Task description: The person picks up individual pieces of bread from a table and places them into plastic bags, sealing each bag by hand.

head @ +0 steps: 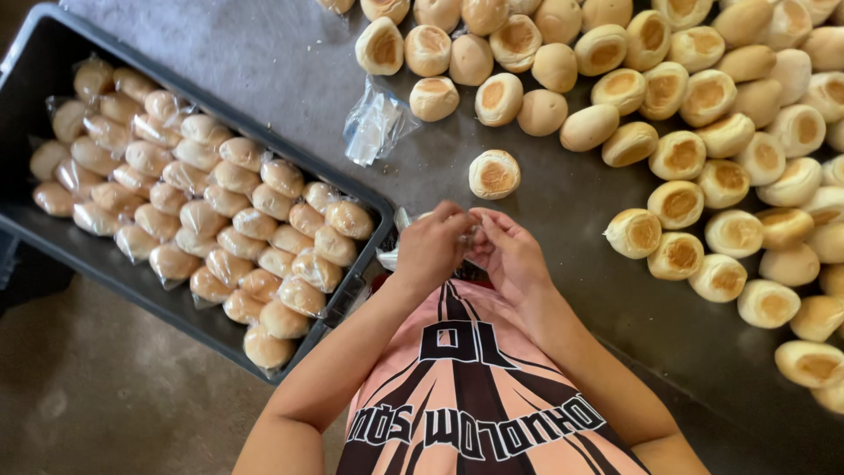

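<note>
Clear plastic bag point(475, 234) between left hand point(431, 249) and right hand point(510, 255), near a lone bun point(493, 174).

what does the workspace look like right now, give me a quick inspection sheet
surface: grey table, bare at its upper left
job's things: thin clear plastic bag pinched between left hand and right hand; single roll just beyond them
clutter: loose rolls spread over the right; crumpled clear bags
grippers: both hands together at the table edge
cables: nothing seen
surroundings: dark crate of bagged rolls at left; brown floor
</note>
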